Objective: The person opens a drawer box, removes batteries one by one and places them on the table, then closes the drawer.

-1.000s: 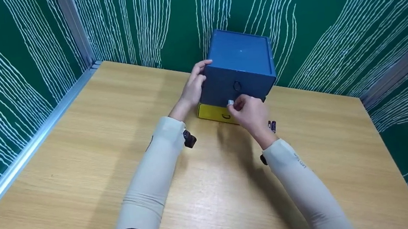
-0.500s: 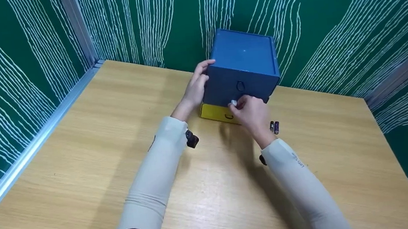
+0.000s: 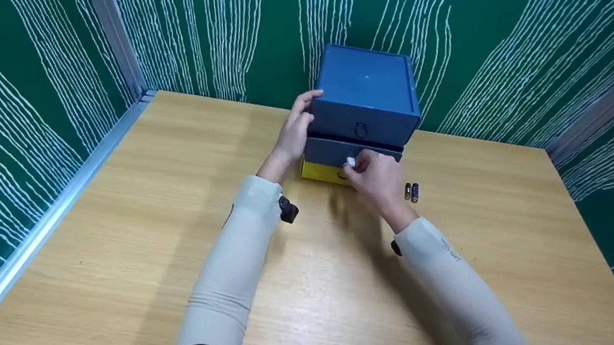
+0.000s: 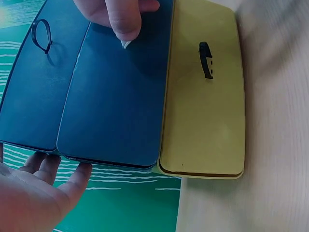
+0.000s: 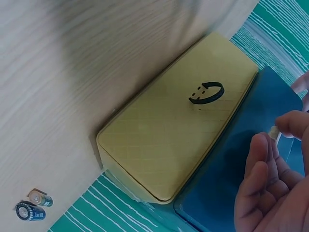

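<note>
A stacked drawer box (image 3: 368, 75) has a blue top, two dark blue drawers and a yellow drawer (image 3: 318, 170) at the bottom. My left hand (image 3: 292, 133) steadies its left side, fingers extended along the wall. With thumb and fingers my right hand (image 3: 378, 177) pinches a small white tab (image 3: 350, 161) at the front of the middle blue drawer (image 3: 327, 149), which juts out slightly, a dark gap showing above it. In the left wrist view the tab (image 4: 126, 44) is mostly covered by the thumb. The drawer's inside is hidden.
Two small batteries (image 3: 411, 191) lie side by side on the wooden table (image 3: 176, 206), right of the box. Black loop handles sit on the top drawer (image 4: 29, 96) and the yellow one. A green wall with white lines (image 3: 278, 30) stands close behind.
The middle blue drawer has slid a little out of the box towards me, together with my right hand. My left hand stays against the box's side.
</note>
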